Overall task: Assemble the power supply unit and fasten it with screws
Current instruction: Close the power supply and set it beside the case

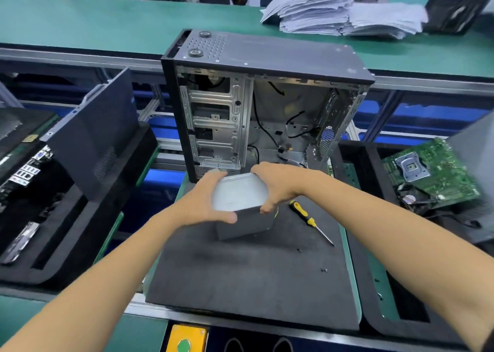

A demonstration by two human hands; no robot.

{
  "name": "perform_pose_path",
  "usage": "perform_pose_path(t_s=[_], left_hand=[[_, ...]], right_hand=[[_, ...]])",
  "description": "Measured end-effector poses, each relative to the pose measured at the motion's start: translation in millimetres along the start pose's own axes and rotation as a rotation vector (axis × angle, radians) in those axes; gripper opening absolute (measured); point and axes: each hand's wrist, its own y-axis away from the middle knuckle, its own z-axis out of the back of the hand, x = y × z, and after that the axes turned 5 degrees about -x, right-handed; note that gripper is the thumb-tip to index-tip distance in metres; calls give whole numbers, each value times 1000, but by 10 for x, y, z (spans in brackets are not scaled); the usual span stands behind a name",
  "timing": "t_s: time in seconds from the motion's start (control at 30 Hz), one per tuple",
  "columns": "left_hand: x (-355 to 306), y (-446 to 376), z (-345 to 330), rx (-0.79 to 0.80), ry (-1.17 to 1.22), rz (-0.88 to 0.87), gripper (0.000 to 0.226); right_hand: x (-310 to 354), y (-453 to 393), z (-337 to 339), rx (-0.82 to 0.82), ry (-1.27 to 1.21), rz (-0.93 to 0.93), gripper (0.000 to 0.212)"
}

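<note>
A grey metal power supply unit (pixel 240 204) is lifted just above the black foam mat (pixel 254 279), in front of the open computer case (pixel 267 106). My left hand (pixel 205 202) grips its left side, thumb along the near edge. My right hand (pixel 278 186) grips its right side, fingers curled over the top edge. The case stands upright with its side open toward me, drive cage on the left and loose black cables inside. A yellow-and-black screwdriver (pixel 307 218) lies on the mat to the right of the unit. Small dark screws (pixel 324 270) lie on the mat further right.
A black side panel (pixel 96 138) leans at the left over a black tray (pixel 53 244) of parts. A green motherboard (pixel 433 172) sits in a tray at the right. Paper stacks (pixel 344 12) lie on the far green bench. A yellow button box (pixel 187 338) is at the near edge.
</note>
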Motion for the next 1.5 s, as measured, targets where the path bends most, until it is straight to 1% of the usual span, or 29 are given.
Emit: perform_pose_path(t_s=[0.03, 0.07, 0.13, 0.2, 0.27, 0.33, 0.43, 0.6, 0.67, 0.73, 0.77, 0.8, 0.83, 0.87, 0.93, 0.97, 1.0, 1.07, 1.1, 1.23, 1.37, 1.5], left_hand=[[32, 22, 54, 71, -98, -43, 118], [65, 32, 88, 84, -158, -81, 121], [119, 27, 115, 39, -199, -107, 118], [152, 15, 113, -9, -174, -92, 114], [157, 12, 87, -22, -134, -82, 111], [148, 0, 67, -30, -113, -79, 107], [133, -27, 69, -37, -100, -66, 100], [174, -41, 66, -49, -92, -72, 97], [205, -31, 86, -11, -18, -68, 93], [276, 17, 52, 30, 239, -32, 90], [300, 43, -18, 3, 391, -18, 82], [284, 71, -126, -81, 528, -9, 66], [230, 88, -263, -211, 637, 19, 48], [160, 87, -399, -356, 721, 56, 40], [-17, 29, -595, -620, 838, 128, 47], [-93, -23, -627, -710, 908, 162, 48], [-139, -77, -629, -766, 982, 190, 47], [-161, -169, -582, -814, 1105, 237, 46], [-147, -202, -555, -824, 1128, 255, 47], [-91, -265, -512, -829, 1129, 313, 58], [-66, -284, -501, -786, 1120, 287, 53], [-81, -317, -497, -815, 1108, 280, 52]], right_hand=[[16, -10, -9, 11, 12, -9, 67], [40, -19, -11, 21, 28, -17, 65], [94, -49, -3, 30, 87, -19, 66], [142, -97, -10, 17, 163, 16, 74], [176, -122, -53, -3, 185, 47, 81], [159, -122, -96, -32, 168, 56, 80], [128, -116, -84, -32, 146, 45, 75], [171, -167, -2, -25, 240, 49, 75], [169, -177, -10, -17, 222, 32, 75], [159, -191, -30, -16, 189, 23, 76], [151, -191, -48, -21, 179, 28, 76], [142, -194, -65, -29, 178, 37, 76], [137, -198, -77, -38, 189, 50, 77], [137, -204, -83, -44, 207, 64, 77], [144, -220, -90, -50, 233, 79, 77], [143, -228, -86, -47, 230, 75, 77], [139, -235, -72, -44, 218, 67, 77], [123, -252, -48, -38, 199, 51, 77], [119, -261, -38, -43, 199, 50, 77], [131, -294, -42, -70, 196, 58, 76], [121, -319, -48, -70, 183, 53, 74], [131, -327, -56, -68, 183, 45, 74]])
